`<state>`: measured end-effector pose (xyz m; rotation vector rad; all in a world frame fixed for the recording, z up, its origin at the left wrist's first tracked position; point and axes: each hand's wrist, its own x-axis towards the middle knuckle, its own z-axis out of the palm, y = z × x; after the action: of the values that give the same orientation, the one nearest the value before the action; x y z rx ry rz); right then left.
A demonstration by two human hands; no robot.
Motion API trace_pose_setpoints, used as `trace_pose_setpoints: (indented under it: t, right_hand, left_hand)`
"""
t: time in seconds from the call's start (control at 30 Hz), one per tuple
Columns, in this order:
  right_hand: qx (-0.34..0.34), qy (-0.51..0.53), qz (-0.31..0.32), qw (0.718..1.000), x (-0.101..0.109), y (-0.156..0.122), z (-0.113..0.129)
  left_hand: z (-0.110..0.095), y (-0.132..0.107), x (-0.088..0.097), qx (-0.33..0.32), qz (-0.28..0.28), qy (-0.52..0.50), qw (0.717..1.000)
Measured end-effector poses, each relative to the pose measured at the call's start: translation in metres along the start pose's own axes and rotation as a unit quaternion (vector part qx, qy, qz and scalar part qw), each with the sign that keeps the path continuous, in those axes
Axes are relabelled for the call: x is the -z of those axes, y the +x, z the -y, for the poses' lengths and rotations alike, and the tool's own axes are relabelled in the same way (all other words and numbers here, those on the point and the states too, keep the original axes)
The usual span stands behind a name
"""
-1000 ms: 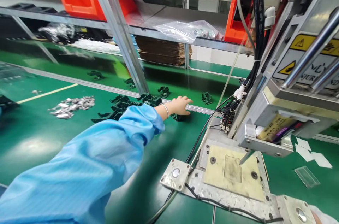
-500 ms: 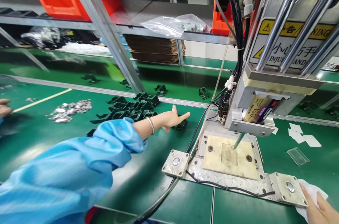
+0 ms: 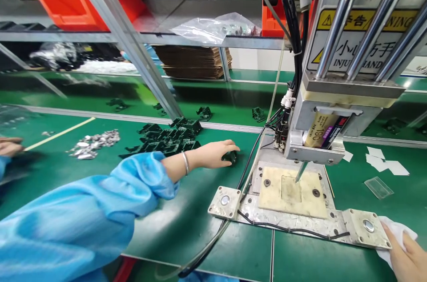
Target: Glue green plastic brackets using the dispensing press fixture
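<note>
Head view: at 6 o'clock my left hand [image 3: 213, 154] lay half-closed over a dark plastic part [image 3: 230, 156], its fingers curved as though to steady it on the green bench mat [image 3: 190, 237], though I couldn't tell if it was gripped. At 4 o'clock, my right hand [image 3: 402, 255] pinched a white cloth [image 3: 395, 233] beside the steel base plate [image 3: 248, 204].
</note>
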<state>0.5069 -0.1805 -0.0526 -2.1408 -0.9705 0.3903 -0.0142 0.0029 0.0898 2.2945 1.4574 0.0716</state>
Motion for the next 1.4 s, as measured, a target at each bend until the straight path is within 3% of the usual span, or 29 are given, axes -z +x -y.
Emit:
trace_pose_setpoints:
  t: [0.13,0.23,0.37,0.47,0.57,0.63,0.73,0.87,0.97,1.03,1.13,1.27,1.33,1.4]
  right_hand:
    - [-0.033,-0.025,0.015,0.999,0.000,-0.003,0.011]
    - [-0.034,-0.011,0.009,0.999,-0.002,-0.002,0.010]
    - [0.005,0.033,-0.009,0.999,-0.004,-0.005,0.010]
    - [0.029,0.053,-0.004,0.998,-0.005,-0.007,0.011]
    - [0.029,0.060,-0.010,0.998,-0.005,-0.008,0.014]
    - [0.032,0.059,-0.013,0.998,-0.004,-0.009,0.016]
    - [0.040,0.065,-0.011,0.997,-0.003,-0.011,0.020]
    - [0.048,0.085,-0.006,0.995,-0.003,-0.012,0.026]
    - [0.056,0.089,0.002,0.994,-0.004,-0.013,0.027]
    - [0.058,0.088,0.003,0.994,-0.004,-0.013,0.025]
    - [0.030,0.086,0.006,0.996,0.000,-0.013,0.021]
    - [0.003,0.129,0.070,0.989,0.006,-0.013,0.026]
    - [0.008,0.135,0.123,0.983,0.007,-0.015,0.037]
    - [0.009,0.128,0.147,0.981,0.005,-0.017,0.049]
  left_hand:
    - [0.003,-0.008,-0.018,0.081,-0.061,-0.052,0.993]
    - [0.000,-0.024,-0.017,0.123,-0.054,-0.149,0.980]
    - [-0.027,-0.047,-0.014,0.101,-0.050,-0.408,0.906]
    - [-0.069,-0.050,-0.023,0.092,0.045,-0.480,0.871]
    - [-0.113,-0.037,-0.040,0.094,0.162,-0.505,0.843]
    - [-0.133,-0.021,-0.052,0.087,0.192,-0.512,0.833]
    - [-0.145,0.005,-0.064,0.058,0.182,-0.518,0.834]
    - [-0.143,0.028,-0.079,0.004,0.110,-0.483,0.869]
    - [-0.142,0.031,-0.089,-0.030,0.035,-0.437,0.898]
    - [-0.142,0.026,-0.089,-0.061,0.021,-0.396,0.916]
    - [-0.136,0.008,-0.073,-0.085,0.018,-0.281,0.956]
    - [-0.097,-0.028,-0.052,-0.009,-0.073,-0.132,0.989]
    - [-0.070,-0.046,-0.053,0.056,-0.059,-0.137,0.987]
    - [-0.048,-0.060,-0.061,0.108,-0.002,-0.194,0.975]
